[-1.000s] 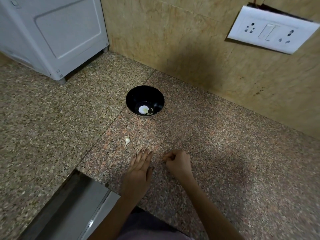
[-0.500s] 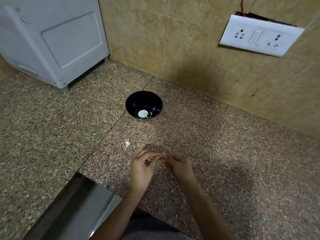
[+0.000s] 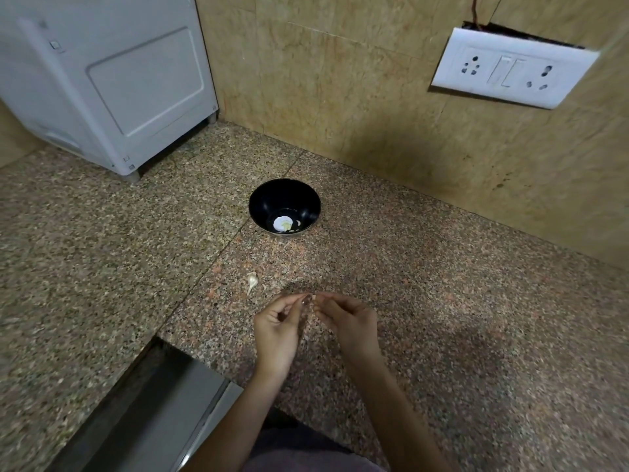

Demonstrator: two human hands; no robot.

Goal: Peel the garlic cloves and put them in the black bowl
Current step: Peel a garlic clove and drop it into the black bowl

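The black bowl (image 3: 269,199) stands on the speckled granite counter (image 3: 442,318), with pale peeled garlic (image 3: 296,226) at its bottom beside a white spot. A loose garlic clove (image 3: 252,280) with its papery skin lies on the counter between the bowl and my hands. My left hand (image 3: 277,330) and my right hand (image 3: 350,321) meet fingertip to fingertip just above the counter, pinching a small garlic clove (image 3: 313,297) between them. Most of that clove is hidden by my fingers.
A white appliance (image 3: 112,80) stands at the back left corner. A tiled wall runs behind the bowl, with a white socket plate (image 3: 510,68) at the upper right. A steel sink edge (image 3: 163,413) lies at the lower left.
My left hand lay flat on the counter and my right was a fist; both have risen and closed together on a small clove. The camera has tilted slightly.
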